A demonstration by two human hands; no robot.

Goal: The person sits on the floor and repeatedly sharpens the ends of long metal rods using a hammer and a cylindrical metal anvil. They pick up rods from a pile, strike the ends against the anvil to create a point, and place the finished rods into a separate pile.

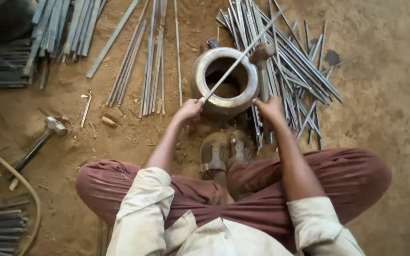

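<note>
- The left hand [189, 109] is clamped on a thin rod [243, 54] laid across the metal ring [225, 80].
- The right hand [270, 108] grips a hammer [262, 53], raised.
- The step in hand looks like hammering; it calls for a steady rod.

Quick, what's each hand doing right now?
Left hand: closed on a thin metal rod lying across the ring.
Right hand: closed on a hammer.

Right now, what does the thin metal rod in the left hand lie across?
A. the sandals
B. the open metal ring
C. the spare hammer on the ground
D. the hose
B: the rod, held by the left hand, slants across the ring and its opening.
</note>
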